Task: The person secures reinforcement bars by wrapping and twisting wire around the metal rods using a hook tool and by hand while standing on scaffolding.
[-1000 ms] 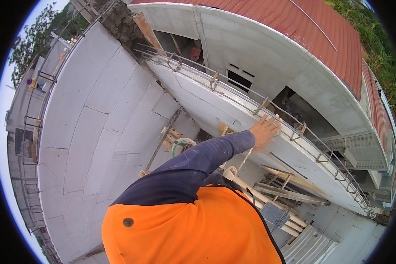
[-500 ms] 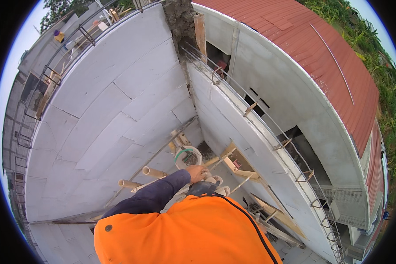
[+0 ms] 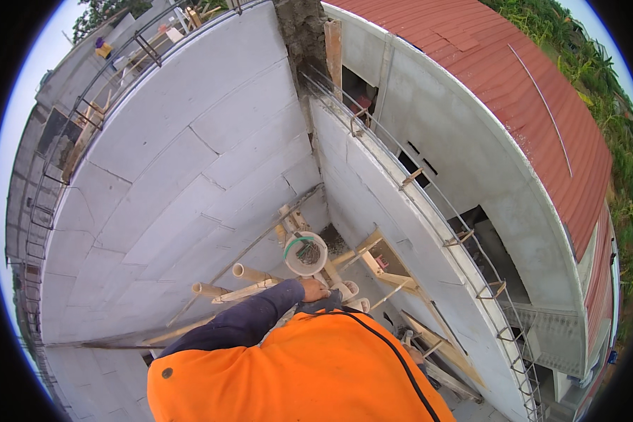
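My left hand (image 3: 314, 290), at the end of a dark sleeve, is low in front of me, just below a white bucket (image 3: 305, 253). Its fingers are bent and partly hidden, and I cannot make out whether they hold anything. A dark grey cloth-like surface (image 3: 319, 304) lies right under it, with pale footwear (image 3: 346, 289) beside it. The bucket has a green band inside its rim and some grey material in it. To the right of my orange vest, what appears to be my right hand (image 3: 414, 354) shows only in part, its fingers unclear.
Bamboo poles (image 3: 249, 273) and timber stick out at the left. Pale block walls (image 3: 211, 162) meet in a corner ahead. Steel rebar (image 3: 464, 238) runs along the right wall's top. A wooden frame (image 3: 392, 273) borders an opening. Beyond is a red roof (image 3: 499, 91).
My left hand has moved slightly down and left, away from the bucket, more of which shows. What appears to be my right hand has come into view beside the vest.
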Action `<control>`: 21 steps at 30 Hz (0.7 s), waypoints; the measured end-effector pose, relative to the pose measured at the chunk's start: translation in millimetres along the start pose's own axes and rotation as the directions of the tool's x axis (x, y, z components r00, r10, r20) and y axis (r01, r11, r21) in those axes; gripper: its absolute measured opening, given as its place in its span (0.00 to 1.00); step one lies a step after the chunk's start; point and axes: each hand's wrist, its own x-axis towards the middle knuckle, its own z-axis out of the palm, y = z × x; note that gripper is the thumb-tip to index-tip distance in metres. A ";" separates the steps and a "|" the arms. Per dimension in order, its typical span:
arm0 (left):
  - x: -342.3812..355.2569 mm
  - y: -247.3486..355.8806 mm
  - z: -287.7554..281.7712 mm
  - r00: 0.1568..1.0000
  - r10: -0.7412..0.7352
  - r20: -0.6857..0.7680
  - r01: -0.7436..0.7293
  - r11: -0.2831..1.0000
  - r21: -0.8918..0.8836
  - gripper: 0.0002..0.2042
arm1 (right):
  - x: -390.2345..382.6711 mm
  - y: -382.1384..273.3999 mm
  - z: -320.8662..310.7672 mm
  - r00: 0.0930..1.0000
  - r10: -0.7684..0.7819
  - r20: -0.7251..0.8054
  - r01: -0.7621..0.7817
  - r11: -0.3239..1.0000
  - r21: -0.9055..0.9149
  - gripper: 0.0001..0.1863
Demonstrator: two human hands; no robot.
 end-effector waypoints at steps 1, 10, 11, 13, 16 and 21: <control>-4.2 -12.2 -0.4 0.998 0.056 0.007 -0.056 0.997 0.049 0.27 | 2.5 1.8 4.1 1.000 0.000 0.029 0.002 0.999 -0.051 0.18; -30.9 10.8 18.0 0.963 -0.268 0.017 0.241 0.835 -0.495 0.26 | -18.2 46.5 44.2 0.961 0.204 0.185 -0.080 0.851 -0.519 0.26; -26.0 15.6 14.6 0.965 -0.263 -0.009 0.223 0.836 -0.501 0.26 | -20.0 53.5 46.5 0.959 0.201 0.201 -0.051 0.818 -0.572 0.27; -4.4 22.3 16.0 0.984 -0.177 -0.032 0.140 0.864 -0.483 0.26 | -26.2 69.5 46.0 0.954 0.234 0.185 -0.076 0.791 -0.607 0.29; -21.6 -27.8 44.7 0.972 -0.143 -0.188 0.064 0.925 -0.376 0.22 | -21.8 -33.9 48.5 0.914 0.386 0.125 -0.367 0.917 -0.155 0.17; 19.5 -31.8 5.8 0.999 0.037 -0.018 -0.040 0.975 -0.219 0.22 | -62.2 -31.4 73.9 0.797 0.540 -0.271 -0.508 0.842 0.183 0.28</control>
